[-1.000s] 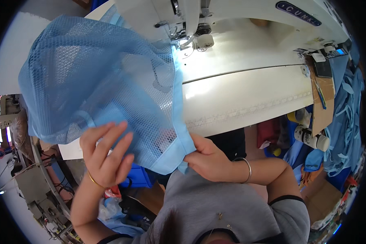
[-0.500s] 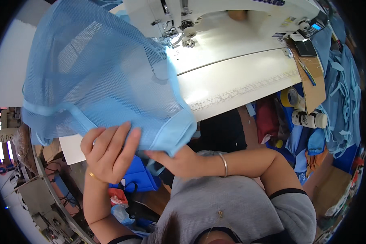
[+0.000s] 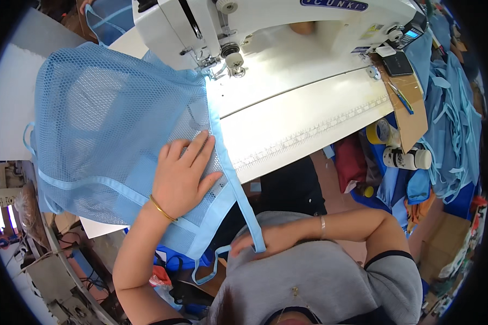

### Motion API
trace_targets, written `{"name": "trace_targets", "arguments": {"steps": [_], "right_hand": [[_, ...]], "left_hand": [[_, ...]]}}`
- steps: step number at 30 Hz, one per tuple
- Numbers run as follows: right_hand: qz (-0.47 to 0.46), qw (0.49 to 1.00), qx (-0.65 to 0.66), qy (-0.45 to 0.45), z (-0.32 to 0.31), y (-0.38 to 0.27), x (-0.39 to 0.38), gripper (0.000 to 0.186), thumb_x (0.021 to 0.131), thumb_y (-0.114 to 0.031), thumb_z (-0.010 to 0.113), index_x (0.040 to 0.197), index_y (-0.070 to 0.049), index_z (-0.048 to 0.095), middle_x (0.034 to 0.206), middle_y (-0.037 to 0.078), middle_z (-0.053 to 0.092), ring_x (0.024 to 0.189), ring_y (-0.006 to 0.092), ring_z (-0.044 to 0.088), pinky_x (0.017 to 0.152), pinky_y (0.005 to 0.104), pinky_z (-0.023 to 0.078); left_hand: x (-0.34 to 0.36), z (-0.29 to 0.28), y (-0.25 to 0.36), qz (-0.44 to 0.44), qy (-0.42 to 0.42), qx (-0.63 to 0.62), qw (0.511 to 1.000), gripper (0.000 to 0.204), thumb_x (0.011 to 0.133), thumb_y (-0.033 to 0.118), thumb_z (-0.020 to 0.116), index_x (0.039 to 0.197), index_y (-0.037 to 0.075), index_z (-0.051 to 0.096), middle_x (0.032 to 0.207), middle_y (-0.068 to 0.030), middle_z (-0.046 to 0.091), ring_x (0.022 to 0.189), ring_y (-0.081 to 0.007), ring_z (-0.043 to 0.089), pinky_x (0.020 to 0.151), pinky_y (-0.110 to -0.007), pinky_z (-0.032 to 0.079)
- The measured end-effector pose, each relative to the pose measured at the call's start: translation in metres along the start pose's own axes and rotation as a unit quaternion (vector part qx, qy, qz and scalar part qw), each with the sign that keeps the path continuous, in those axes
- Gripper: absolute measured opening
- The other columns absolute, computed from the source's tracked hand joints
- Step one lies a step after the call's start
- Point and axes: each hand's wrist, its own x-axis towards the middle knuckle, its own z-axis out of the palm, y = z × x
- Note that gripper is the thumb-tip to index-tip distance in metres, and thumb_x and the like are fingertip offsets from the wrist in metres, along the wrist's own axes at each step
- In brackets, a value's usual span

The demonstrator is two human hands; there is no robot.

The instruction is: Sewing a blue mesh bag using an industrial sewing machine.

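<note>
A light blue mesh piece (image 3: 92,135) with plain blue bound edges spreads over the left side of the sewing table. Its upper right corner lies under the needle area of the white sewing machine (image 3: 222,59). My left hand (image 3: 181,173) rests on the mesh beside the long edge binding (image 3: 222,143), palm down and fingers stretched out. Lower down, my right hand (image 3: 268,238) is by my body, its fingers closed around the hanging blue strap (image 3: 249,216); the fingertips are partly hidden and blurred. A thin blue loop (image 3: 205,280) dangles near those fingers.
A printed ruler (image 3: 314,130) runs along the table's front edge. To the right are a cardboard piece (image 3: 412,119) with a pen (image 3: 402,100), a yellow tape roll (image 3: 378,131), a white-capped bottle (image 3: 409,158) and hanging blue fabric (image 3: 453,130). Another person's hand (image 3: 85,5) shows at top left.
My left hand has moved up and right, flattening onto the mesh. My right hand has drawn down toward my body with the strap. The mesh's lower edge has come down and spread out.
</note>
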Motion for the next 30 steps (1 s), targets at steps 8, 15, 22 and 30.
{"name": "trace_targets", "arguments": {"steps": [8,15,22,30], "right_hand": [[0.109,0.947,0.241,0.183,-0.044,-0.051,0.005,0.025,0.099,-0.022,0.052,0.104,0.0,0.06,0.085,0.006,0.067,0.086,0.0142,0.064,0.079,0.0277,0.048],[0.115,0.975,0.043,0.184,-0.041,-0.03,-0.022,0.028,0.101,-0.023,0.047,0.094,0.0,0.062,0.077,0.002,0.068,0.073,0.0114,0.063,0.071,0.0255,0.048],[0.139,0.976,0.065,0.155,-0.053,-0.02,-0.024,0.03,0.101,-0.028,0.049,0.093,-0.003,0.065,0.085,0.001,0.069,0.083,0.0107,0.062,0.079,0.0265,0.048],[0.135,0.977,0.106,0.128,-0.066,-0.021,-0.011,0.028,0.102,-0.026,0.048,0.096,-0.003,0.063,0.088,0.002,0.067,0.085,0.0119,0.062,0.081,0.0269,0.048]], "left_hand": [[0.015,-0.003,-0.003,0.016,0.01,-0.01,1.0,0.069,0.078,0.044,0.068,0.131,0.002,0.052,0.144,-0.0117,0.045,0.126,-0.0317,0.044,0.099,-0.042,0.034],[0.027,0.002,0.002,0.028,0.005,-0.005,1.0,0.079,0.073,0.062,0.065,0.127,0.006,0.056,0.139,-0.0103,0.05,0.121,-0.0296,0.048,0.094,-0.043,0.037],[0.029,0.008,0.002,0.01,0.007,-0.016,1.0,0.081,0.072,0.064,0.065,0.131,0.01,0.054,0.142,-0.0099,0.049,0.119,-0.0297,0.049,0.093,-0.042,0.034],[0.038,0.007,-0.012,-0.001,0.006,-0.018,1.0,0.072,0.075,0.063,0.063,0.127,0.013,0.059,0.141,-0.0092,0.048,0.126,-0.03,0.044,0.098,-0.044,0.031]]}}
